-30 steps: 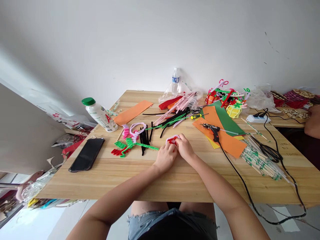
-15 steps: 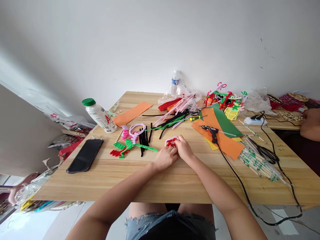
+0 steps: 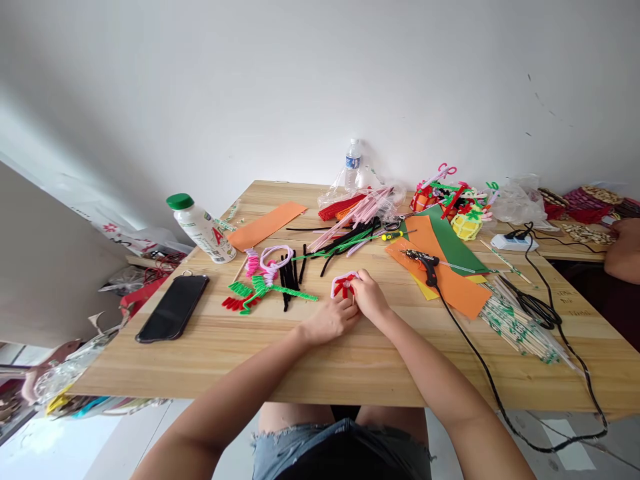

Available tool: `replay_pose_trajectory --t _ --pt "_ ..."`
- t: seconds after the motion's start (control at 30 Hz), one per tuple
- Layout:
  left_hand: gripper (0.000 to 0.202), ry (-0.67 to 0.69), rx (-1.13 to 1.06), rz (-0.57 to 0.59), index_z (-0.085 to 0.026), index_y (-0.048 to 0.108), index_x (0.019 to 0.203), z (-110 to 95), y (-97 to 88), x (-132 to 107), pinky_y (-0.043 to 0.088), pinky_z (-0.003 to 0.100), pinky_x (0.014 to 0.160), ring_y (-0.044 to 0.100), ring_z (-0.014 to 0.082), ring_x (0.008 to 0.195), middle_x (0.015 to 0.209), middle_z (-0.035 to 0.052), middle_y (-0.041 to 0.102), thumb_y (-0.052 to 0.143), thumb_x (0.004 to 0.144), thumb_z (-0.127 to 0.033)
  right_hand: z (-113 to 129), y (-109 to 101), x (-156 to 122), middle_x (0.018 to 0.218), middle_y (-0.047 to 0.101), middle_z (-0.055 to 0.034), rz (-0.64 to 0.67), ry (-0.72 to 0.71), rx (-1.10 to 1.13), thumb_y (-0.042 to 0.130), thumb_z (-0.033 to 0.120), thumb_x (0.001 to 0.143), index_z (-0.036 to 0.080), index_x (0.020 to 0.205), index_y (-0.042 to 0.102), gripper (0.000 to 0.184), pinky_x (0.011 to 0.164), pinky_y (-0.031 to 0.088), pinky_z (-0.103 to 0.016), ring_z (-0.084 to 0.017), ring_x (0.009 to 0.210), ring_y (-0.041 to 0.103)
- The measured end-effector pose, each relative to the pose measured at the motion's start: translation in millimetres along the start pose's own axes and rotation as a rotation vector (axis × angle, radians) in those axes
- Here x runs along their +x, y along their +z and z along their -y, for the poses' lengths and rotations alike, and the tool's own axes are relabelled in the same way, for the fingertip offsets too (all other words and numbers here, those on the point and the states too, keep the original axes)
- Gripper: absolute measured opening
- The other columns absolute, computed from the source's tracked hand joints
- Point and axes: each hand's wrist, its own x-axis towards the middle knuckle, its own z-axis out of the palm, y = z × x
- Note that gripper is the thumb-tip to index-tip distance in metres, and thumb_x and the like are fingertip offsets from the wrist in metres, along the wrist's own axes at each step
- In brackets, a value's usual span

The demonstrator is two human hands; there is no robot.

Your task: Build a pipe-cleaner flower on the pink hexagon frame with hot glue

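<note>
A small red and pink pipe-cleaner piece [image 3: 343,285] lies on the wooden table [image 3: 280,353] in front of me. My right hand [image 3: 369,295] pinches its right side, fingers closed on it. My left hand [image 3: 331,320] rests on the table just below the piece, fingers loosely curled, its fingertips close to the piece. To the left lie a green, red and pink pipe-cleaner figure [image 3: 257,288] and black pipe-cleaner pieces [image 3: 290,275].
A black phone [image 3: 173,307] and a green-capped bottle [image 3: 201,229] sit at the left. Loose pipe cleaners [image 3: 350,223], a water bottle [image 3: 352,162], a glue gun [image 3: 424,262] on orange paper, bamboo sticks [image 3: 515,321], scissors [image 3: 534,304] and a trailing cable fill the right. Another person's arm [image 3: 623,252] shows far right.
My left hand has slid back toward me, off the red and pink piece. My right hand still holds the piece in the same spot.
</note>
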Motion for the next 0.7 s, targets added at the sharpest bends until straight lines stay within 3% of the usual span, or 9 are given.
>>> replay_pose_trajectory --t 0.23,0.33,0.5,0.7 --pt "0.025 0.004 -0.037 0.007 -0.012 0.059 0.081 -3.2 -1.6 -3.2 0.045 0.032 0.066 0.052 0.0177 0.077 0.085 0.0083 0.057 0.037 0.093 -0.011 -3.7 1.0 1.9 0.062 0.049 0.0036 0.014 0.026 0.016 0.038 0.022 0.077 0.023 0.069 0.041 0.008 0.052 0.03 -0.024 -0.014 0.058 0.045" --pt "0.026 -0.053 -0.007 -0.085 -0.012 0.059 0.085 -2.1 -2.3 -4.2 0.046 0.032 0.068 0.053 0.0173 0.077 0.089 0.0089 0.059 0.035 0.094 -0.012 -7.5 1.0 2.3 0.064 0.051 0.0027 0.033 -0.004 0.01 0.04 0.022 0.077 0.023 0.071 0.044 0.008 0.055 0.032 -0.024 -0.015 0.061 0.047" --pt "0.02 -0.174 0.055 -0.354 -0.01 0.06 0.097 0.8 5.0 -5.3 0.049 0.034 0.071 0.056 0.0212 0.091 0.097 0.0121 0.062 0.041 0.091 -0.011 -9.6 0.8 3.1 0.069 0.052 0.002 0.043 -0.036 -0.022 0.041 0.021 0.078 0.022 0.069 0.044 0.01 0.058 0.033 -0.024 -0.014 0.064 0.048" --pt "0.022 -0.236 0.103 -0.367 -0.011 0.062 0.096 3.9 17.0 -5.2 0.048 0.032 0.062 0.059 0.0203 0.084 0.099 0.0133 0.066 0.041 0.09 -0.01 -8.6 1.2 2.8 0.07 0.052 0.0021 0.05 -0.041 -0.044 0.041 0.022 0.08 0.022 0.069 0.044 0.012 0.058 0.034 -0.023 -0.014 0.065 0.048"
